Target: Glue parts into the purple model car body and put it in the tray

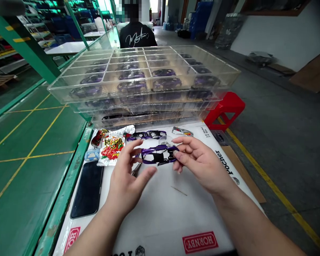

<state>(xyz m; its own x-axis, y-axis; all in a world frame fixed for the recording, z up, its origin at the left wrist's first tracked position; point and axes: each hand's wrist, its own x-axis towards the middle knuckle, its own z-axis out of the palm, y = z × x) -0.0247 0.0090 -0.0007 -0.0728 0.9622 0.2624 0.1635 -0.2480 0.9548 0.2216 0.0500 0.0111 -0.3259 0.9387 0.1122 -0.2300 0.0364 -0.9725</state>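
A small purple and black model car body (158, 157) is held above the white work surface. My right hand (201, 158) pinches its right end between thumb and fingers. My left hand (128, 176) is at the other end, fingertips beside or touching it, with the thumb spread away below. Behind it lies a second purple and black car body (156, 134) on the surface, next to a small clear plastic piece (165, 140). A metal tool (136, 170), partly hidden by my left hand, lies under the fingers. A thin stick (179, 191) rests between my forearms.
Stacked clear compartment trays (138, 93) with purple car bodies stand at the back. On the left lie a phone (87, 190), snack packets (110, 151) and a blue item (91, 155). A silver packet (182, 131) lies behind my right hand. A red stool (226, 110) stands beyond; a person (137, 35) sits ahead.
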